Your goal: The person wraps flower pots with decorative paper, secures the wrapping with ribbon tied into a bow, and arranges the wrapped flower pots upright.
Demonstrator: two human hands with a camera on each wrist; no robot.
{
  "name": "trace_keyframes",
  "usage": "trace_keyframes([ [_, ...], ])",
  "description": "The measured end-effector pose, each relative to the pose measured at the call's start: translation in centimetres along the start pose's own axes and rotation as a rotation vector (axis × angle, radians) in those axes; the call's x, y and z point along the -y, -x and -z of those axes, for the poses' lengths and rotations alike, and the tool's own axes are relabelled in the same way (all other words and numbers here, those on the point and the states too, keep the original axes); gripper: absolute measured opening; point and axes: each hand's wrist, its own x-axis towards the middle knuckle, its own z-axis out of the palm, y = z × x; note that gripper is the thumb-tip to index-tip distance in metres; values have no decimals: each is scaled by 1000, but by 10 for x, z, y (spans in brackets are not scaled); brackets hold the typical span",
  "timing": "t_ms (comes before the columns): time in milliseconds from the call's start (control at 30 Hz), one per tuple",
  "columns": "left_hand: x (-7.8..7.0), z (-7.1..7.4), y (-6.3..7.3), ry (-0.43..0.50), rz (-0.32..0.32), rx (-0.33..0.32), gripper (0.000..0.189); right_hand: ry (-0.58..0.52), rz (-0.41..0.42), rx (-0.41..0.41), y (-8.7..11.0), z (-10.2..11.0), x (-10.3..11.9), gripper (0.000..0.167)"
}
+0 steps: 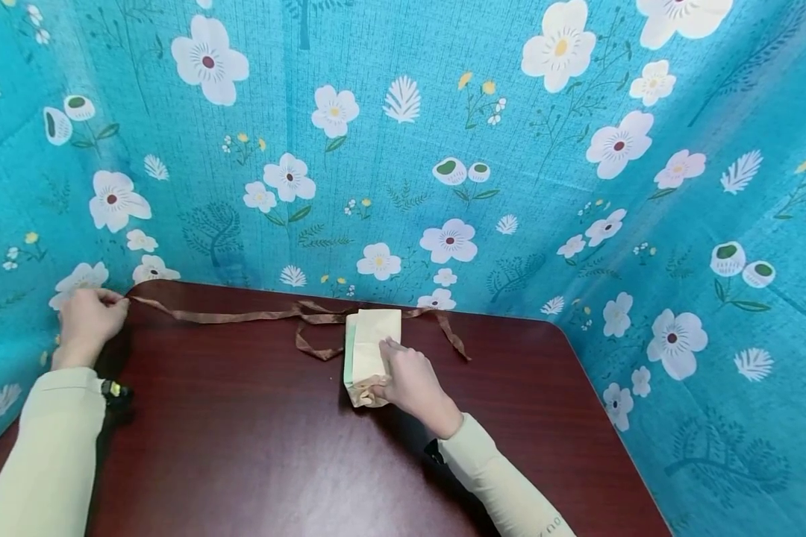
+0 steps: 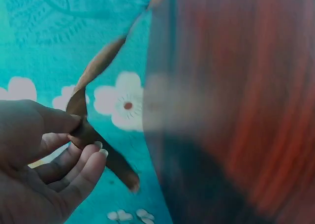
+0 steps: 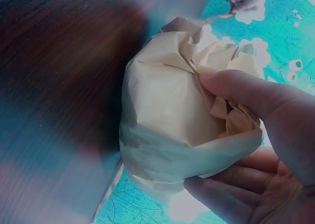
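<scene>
Behind the reddish-brown table (image 1: 255, 447) hangs a turquoise floral curtain (image 1: 389, 194). Near the table's far edge sits a tan paper-wrapped package (image 1: 372, 339); your right hand (image 1: 415, 384), half closed, grips its folded end. By the table's far left corner, your left hand (image 1: 90, 322), nearly closed, pinches a brown ribbon (image 1: 235, 317) near one end; the ribbon trails along the table's far edge.
</scene>
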Motion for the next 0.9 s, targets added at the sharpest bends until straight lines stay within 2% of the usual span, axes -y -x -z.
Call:
trace_keyframes([
  [100,6,3,3,-7,60,-2,33,2,-5,-4,0,1,0,78],
  [200,5,4,6,-79,106,57,33,0,-9,-2,0,1,0,79],
  [267,3,1,7,-141,87,88,32,-3,-10,1,0,1,0,79],
  [367,-7,-12,5,-189,-4,123,33,-8,-11,5,1,1,0,79],
  [467,-24,-33,2,-144,-133,167,28,-14,-12,8,1,0,-1,78],
  [633,-59,-74,-1,-9,-362,345,29,-21,-10,1,1,0,-1,78],
  [700,-73,-92,0,23,-423,399,31,-21,-9,-4,1,0,-1,78],
  [800,-91,-115,1,7,-449,435,41,-21,-4,-3,1,0,-2,78],
  [900,-106,-134,-1,-53,-428,461,51,-21,-3,2,0,1,-4,78],
])
